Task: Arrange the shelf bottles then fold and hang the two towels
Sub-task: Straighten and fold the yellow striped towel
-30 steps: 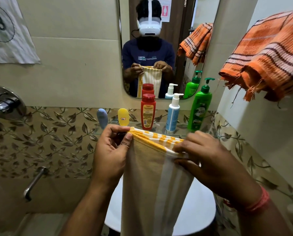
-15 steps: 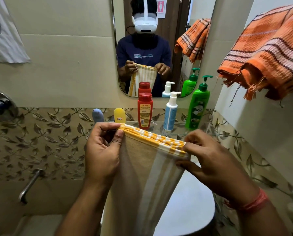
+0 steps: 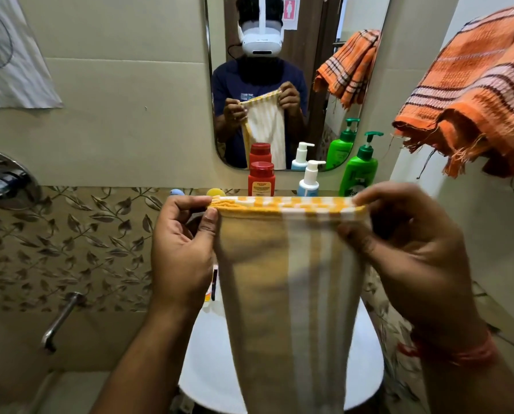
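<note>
Raised towel [image 3: 291, 264] hangs between both grips.

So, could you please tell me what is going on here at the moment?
A person stands at a bathroom mirror, holding a folded yellow-and-white striped towel by its top edge: the left hand pinches one corner, the right hand the other. An orange striped towel already hangs at upper right, and the bottles stand in a row behind.
</note>
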Motion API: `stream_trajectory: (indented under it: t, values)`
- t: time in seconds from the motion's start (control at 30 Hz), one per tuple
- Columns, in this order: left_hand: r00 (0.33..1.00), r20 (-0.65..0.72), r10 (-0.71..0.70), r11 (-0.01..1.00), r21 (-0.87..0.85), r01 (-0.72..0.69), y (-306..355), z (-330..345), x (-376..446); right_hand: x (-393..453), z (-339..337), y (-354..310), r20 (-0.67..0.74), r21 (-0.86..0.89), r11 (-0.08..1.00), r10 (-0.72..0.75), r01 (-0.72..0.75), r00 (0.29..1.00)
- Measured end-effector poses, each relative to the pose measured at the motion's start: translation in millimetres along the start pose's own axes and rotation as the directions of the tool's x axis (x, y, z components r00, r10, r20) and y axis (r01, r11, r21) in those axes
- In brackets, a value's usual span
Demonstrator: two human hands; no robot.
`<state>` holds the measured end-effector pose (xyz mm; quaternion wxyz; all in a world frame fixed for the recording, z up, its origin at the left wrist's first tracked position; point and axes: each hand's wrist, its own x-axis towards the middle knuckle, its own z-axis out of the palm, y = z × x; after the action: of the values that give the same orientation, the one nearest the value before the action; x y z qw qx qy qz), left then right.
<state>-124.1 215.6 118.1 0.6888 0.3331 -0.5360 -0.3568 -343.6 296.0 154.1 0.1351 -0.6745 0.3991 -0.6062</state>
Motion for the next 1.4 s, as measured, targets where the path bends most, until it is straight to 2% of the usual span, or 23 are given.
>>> stream_trajectory:
  t: [0.1,0.23,0.3,0.4,0.5,0.53,0.57,0.63,0.67,0.7,0.77,0.83,0.87,0.93,0.97,1.03,1.1,1.2,1.27,1.3,1.37,1.4]
  values:
    - [1.000,-0.020,0.004,1.000,0.026,-0.003,1,3,4,9,-5,-1,0.032,-0.083,0.996,-0.009,0.012,0.999]
    - [1.000,-0.006,0.020,1.000,0.010,-0.019,3,8,8,19,-13,4,0.002,-0.268,0.957,-0.110,0.107,0.994]
    - [1.000,0.009,0.018,1.000,0.003,-0.018,7,10,9,19,-14,6,0.021,-0.240,0.967,-0.077,0.080,0.997]
    - [0.998,0.058,0.036,0.999,-0.012,-0.035,11,10,13,16,-15,6,-0.045,-0.161,0.987,-0.012,0.005,0.999]
    - [0.985,0.174,0.015,0.980,-0.197,0.020,4,9,21,16,-15,3,-0.107,-0.070,0.997,0.015,-0.022,0.994]
    - [0.964,0.266,-0.025,0.954,-0.282,0.102,-2,7,24,19,-14,3,-0.133,-0.035,0.999,0.014,-0.019,0.991]
    - [0.919,0.386,-0.079,0.933,-0.297,0.205,-9,4,26,23,-12,2,-0.155,-0.007,1.000,0.007,-0.009,0.988]
    - [0.788,0.575,-0.220,0.931,-0.119,0.346,-24,-1,18,31,-9,3,-0.175,0.014,1.000,-0.024,0.026,0.984]
    - [0.753,0.592,-0.287,0.928,-0.023,0.372,-31,-3,10,36,-8,3,-0.175,0.012,0.999,-0.038,0.040,0.984]
    - [0.753,0.573,-0.323,0.921,0.007,0.390,-36,-2,4,40,-8,4,-0.173,0.010,0.999,-0.043,0.046,0.984]
    - [0.804,0.493,-0.332,0.912,-0.052,0.408,-41,2,-3,48,-9,11,-0.176,0.049,0.998,-0.025,0.034,0.984]
    - [0.852,0.426,-0.305,0.903,-0.155,0.401,-38,10,-2,51,-13,24,-0.150,0.210,0.977,0.073,-0.040,0.986]
    - [0.871,0.392,-0.295,0.898,-0.198,0.393,-34,15,0,50,-17,33,-0.098,0.350,0.932,0.141,-0.099,0.985]
    - [0.894,0.342,-0.288,0.891,-0.246,0.381,-24,27,3,37,-20,54,0.112,0.614,0.742,0.257,-0.270,0.960]
    - [0.900,0.337,-0.276,0.892,-0.258,0.371,-20,33,4,25,-17,66,0.217,0.649,0.667,0.298,-0.366,0.929]
    - [0.909,0.341,-0.239,0.901,-0.271,0.339,-13,40,8,-3,-1,87,0.315,0.601,0.615,0.405,-0.510,0.859]
    - [0.920,0.327,-0.214,0.919,-0.252,0.303,-8,45,13,-18,16,94,0.251,0.587,0.606,0.495,-0.537,0.832]
    - [0.934,0.296,-0.201,0.933,-0.233,0.274,-7,36,24,-10,25,83,0.136,0.600,0.667,0.460,-0.442,0.877]
    - [0.883,0.402,-0.243,0.881,-0.289,0.374,-17,16,29,3,28,69,0.100,0.603,0.694,0.423,-0.392,0.901]
    - [0.825,0.492,-0.277,0.836,-0.300,0.459,-25,5,28,7,29,64,0.086,0.603,0.699,0.421,-0.384,0.903]
    - [0.713,0.612,-0.342,0.782,-0.234,0.577,-46,-10,18,14,31,58,0.071,0.606,0.695,0.437,-0.387,0.897]
    - [0.696,0.619,-0.364,0.781,-0.204,0.590,-56,-14,12,17,31,57,0.066,0.606,0.692,0.447,-0.391,0.892]
